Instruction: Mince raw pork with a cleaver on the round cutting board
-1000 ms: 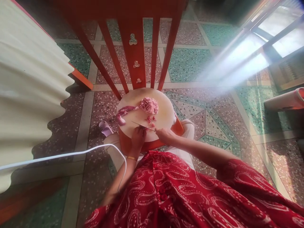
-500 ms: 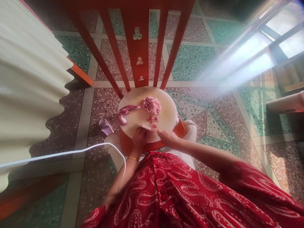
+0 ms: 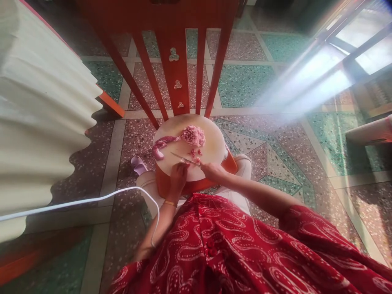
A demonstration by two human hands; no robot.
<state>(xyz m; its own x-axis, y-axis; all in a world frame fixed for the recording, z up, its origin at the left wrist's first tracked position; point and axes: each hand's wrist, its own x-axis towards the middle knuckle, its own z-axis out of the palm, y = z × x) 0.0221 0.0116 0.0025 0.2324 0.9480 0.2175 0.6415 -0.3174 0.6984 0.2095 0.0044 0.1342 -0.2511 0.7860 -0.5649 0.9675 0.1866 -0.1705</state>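
A round, pale cutting board (image 3: pixel 213 136) rests on the seat of a red-brown chair. My right hand (image 3: pixel 212 171) is closed around the handle of a knife (image 3: pixel 179 156), whose blade points left across the board's near part. Just below the blade, my left hand (image 3: pixel 178 174) has its fingers pinched on a small piece of what looks like raw meat, mostly hidden by fingers and blade. Beyond the knife lies a heap of chopped pink meat (image 3: pixel 193 135), with small loose bits (image 3: pixel 193 153) nearer. A longer strip of meat (image 3: pixel 160 145) curves along the board's left side.
The slatted chair back (image 3: pixel 176 75) rises behind the board. A white cable (image 3: pixel 92 199) runs in from the left to my left arm. A cream cloth (image 3: pixel 39 134) hangs at left. My legs flank the seat, and a lilac slipper (image 3: pixel 139 164) shows at left.
The knife blade has shifted slightly left and shows more clearly above the left fingers. Both hands keep their grip. The whole view has shifted a little.
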